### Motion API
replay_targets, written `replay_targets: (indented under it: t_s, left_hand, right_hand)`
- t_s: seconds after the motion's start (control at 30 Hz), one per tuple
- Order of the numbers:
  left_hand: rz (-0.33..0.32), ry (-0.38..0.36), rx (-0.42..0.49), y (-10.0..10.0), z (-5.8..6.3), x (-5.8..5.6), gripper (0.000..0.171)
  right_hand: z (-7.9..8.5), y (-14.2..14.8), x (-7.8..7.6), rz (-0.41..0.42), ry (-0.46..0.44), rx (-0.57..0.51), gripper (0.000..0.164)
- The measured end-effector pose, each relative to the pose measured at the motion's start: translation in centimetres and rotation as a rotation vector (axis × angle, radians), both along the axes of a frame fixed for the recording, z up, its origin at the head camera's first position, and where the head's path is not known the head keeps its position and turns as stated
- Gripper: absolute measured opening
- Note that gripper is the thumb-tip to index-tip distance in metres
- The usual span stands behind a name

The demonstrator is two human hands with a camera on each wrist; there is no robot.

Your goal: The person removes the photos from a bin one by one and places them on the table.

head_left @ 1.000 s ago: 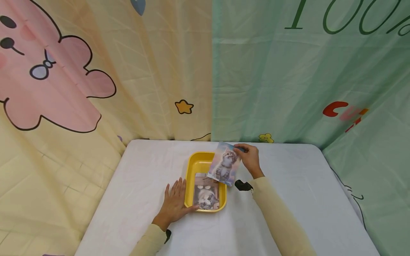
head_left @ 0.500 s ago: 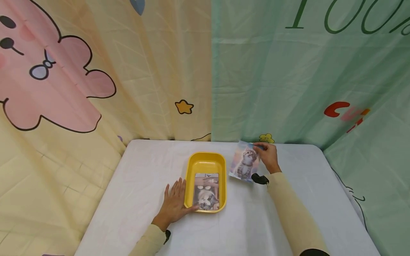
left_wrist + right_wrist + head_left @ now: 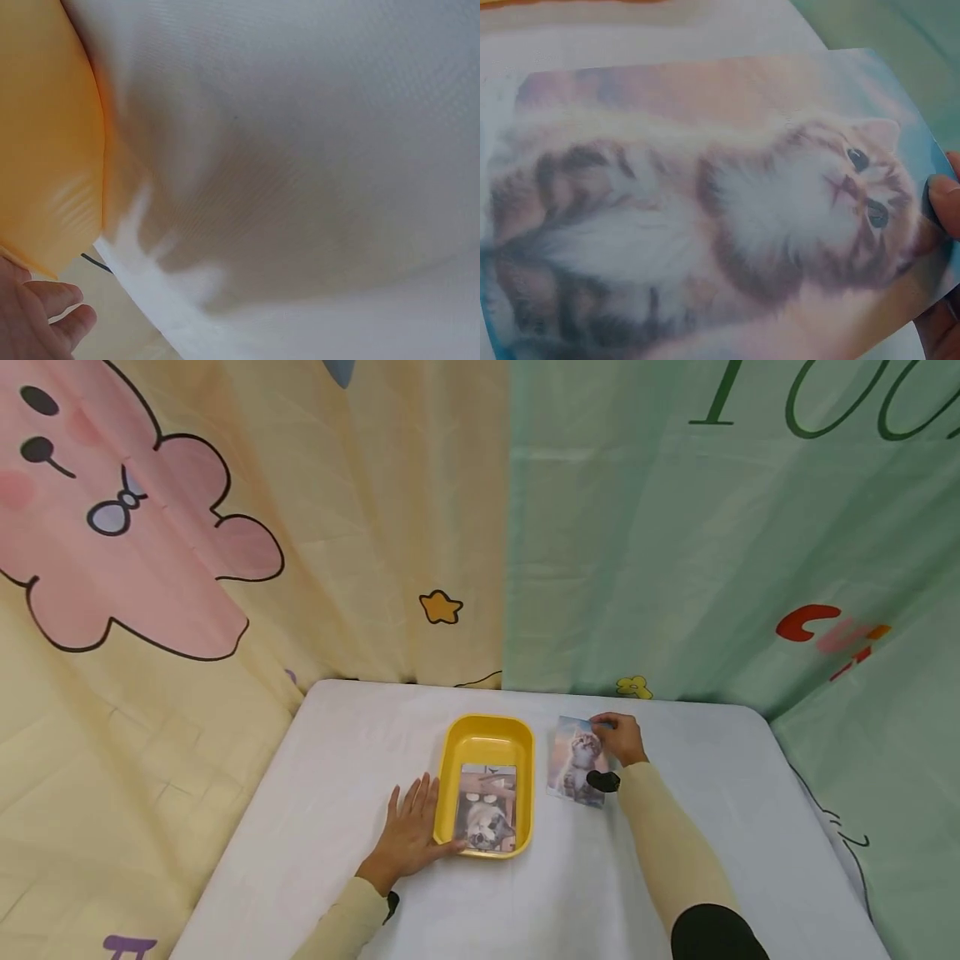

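Observation:
My right hand pinches the top right corner of a kitten picture card, held low over the table to the right of a yellow tray. In the right wrist view the card fills most of the frame, with the thumb on its face near the edge. A second picture card, showing a fluffy grey and white animal, lies in the tray's near half. My left hand rests at the tray's left side, fingers spread and straight, thumb over the near left corner.
A white cloth covers the table. Behind it hangs a printed curtain, yellow on the left and green on the right. Dark wrist devices sit at the wrists, and one overlaps the kitten card in the head view.
The right hand has carried the kitten card from over the tray to the right, then lowered it toward the near side. The left hand stays in place; the head view has shifted slightly.

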State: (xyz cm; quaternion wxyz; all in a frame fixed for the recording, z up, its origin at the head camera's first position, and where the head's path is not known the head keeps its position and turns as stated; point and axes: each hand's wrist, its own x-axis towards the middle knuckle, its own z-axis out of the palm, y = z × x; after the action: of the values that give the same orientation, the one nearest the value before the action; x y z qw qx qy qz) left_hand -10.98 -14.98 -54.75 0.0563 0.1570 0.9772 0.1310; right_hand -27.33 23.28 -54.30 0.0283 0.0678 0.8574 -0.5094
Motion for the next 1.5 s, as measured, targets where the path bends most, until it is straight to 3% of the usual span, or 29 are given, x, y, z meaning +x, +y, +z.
replay_targets:
  t_s: [0.23, 0.47, 0.6, 0.77, 1.07, 1.5]
  left_hand:
    - [-0.018, -0.011, 0.005, 0.2, 0.3, -0.4, 0.110]
    - [-0.012, 0.019, 0.022, 0.3, 0.1, -0.4, 0.110]
    - [-0.007, -0.004, 0.019, 0.4, 0.1, -0.3, 0.110]
    - [0.003, -0.019, 0.008, 0.4, -0.1, -0.2, 0.110]
    - [0.014, -0.032, 0.009, 0.4, 0.0, 0.0, 0.111]
    - [0.023, -0.044, 0.023, 0.2, 0.3, -0.3, 0.112]
  right_hand:
    - [-0.9, 0.4, 0.3, 0.004, -0.033, 0.004, 0.027]
    - [-0.6, 0.5, 0.2, -0.002, -0.049, 0.003, 0.038]
    - [0.2, 0.0, 0.5, 0.022, 0.019, -0.011, 0.037]
    - [1.5, -2.0, 1.3, 0.091, 0.130, -0.018, 0.033]
    - [3.0, -6.8, 3.4, 0.122, 0.131, -0.016, 0.029]
    - [2.4, -12.6, 6.3, 0.235, 0.256, -0.029, 0.023]
